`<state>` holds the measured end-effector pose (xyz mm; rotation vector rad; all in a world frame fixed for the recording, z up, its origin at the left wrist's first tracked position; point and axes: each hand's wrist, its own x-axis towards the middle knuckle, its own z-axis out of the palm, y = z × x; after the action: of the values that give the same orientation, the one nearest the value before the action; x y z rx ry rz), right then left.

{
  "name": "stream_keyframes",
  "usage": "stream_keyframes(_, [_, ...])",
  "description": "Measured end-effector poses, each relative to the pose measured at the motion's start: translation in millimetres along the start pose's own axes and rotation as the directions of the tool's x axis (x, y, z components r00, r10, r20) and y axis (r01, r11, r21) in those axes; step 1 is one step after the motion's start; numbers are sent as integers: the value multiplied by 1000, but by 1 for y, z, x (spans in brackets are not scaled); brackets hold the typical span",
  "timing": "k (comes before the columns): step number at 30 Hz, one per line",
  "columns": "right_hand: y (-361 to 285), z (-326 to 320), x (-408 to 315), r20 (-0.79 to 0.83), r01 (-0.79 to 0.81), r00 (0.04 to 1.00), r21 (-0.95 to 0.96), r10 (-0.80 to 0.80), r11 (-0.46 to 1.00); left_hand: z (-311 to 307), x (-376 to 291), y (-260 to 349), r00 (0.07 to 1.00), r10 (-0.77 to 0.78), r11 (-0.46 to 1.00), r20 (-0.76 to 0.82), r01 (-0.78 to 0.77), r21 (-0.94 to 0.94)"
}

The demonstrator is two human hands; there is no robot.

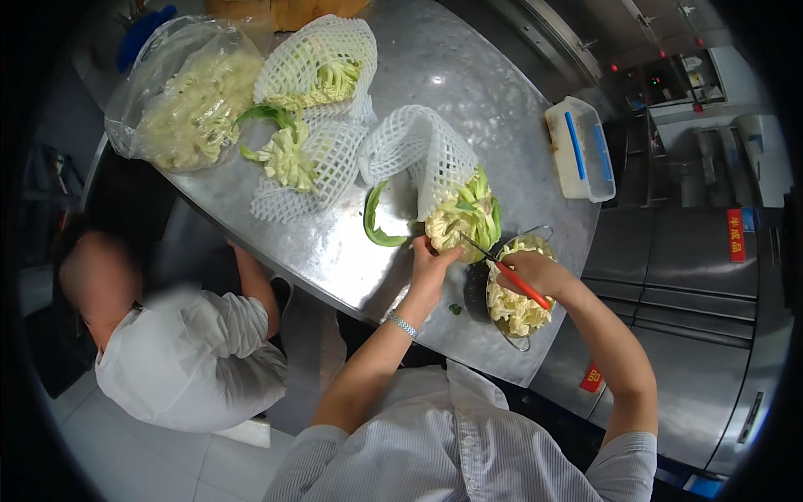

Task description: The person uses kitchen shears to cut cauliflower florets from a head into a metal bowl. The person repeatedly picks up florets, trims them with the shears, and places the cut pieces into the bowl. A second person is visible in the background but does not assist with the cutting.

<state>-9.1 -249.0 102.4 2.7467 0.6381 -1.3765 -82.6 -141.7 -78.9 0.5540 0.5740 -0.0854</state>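
A cauliflower head (446, 227) with green leaves lies on the metal table, its far side against a white foam mesh sleeve (433, 141). My left hand (434, 263) grips its near edge, thumb and fingers on the florets. In my right hand (533, 273) is a red-handled cutting tool (524, 287). Its narrow dark blade reaches into the cauliflower; whether it is a knife or scissors is unclear. Beneath my right hand stands a metal bowl (489, 300) with wire handles, filled with cut florets (517, 310). A loose leaf (374, 216) curves left of the cauliflower.
More cauliflower (285, 157) and foam mesh (339, 160) lie farther left, beside a clear plastic bag (128, 128) of florets. A plastic container (569, 150) sits at the table's (477, 75) right edge. Another person (188, 357) is close by on the left. Steel cabinets (684, 364) line the right.
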Motion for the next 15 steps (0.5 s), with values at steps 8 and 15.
stream_keyframes(8, [-34, -43, 25, 272, -195, 934, -151, 230, 969, 3, -5, 0, 999, 34, 997, -36, -32, 69])
stream_keyframes(15, [-39, -46, 27, 292, -50, 949, -236, 120, 970, 3, -6, -6, 996, 87, 973, -25, -80, 216])
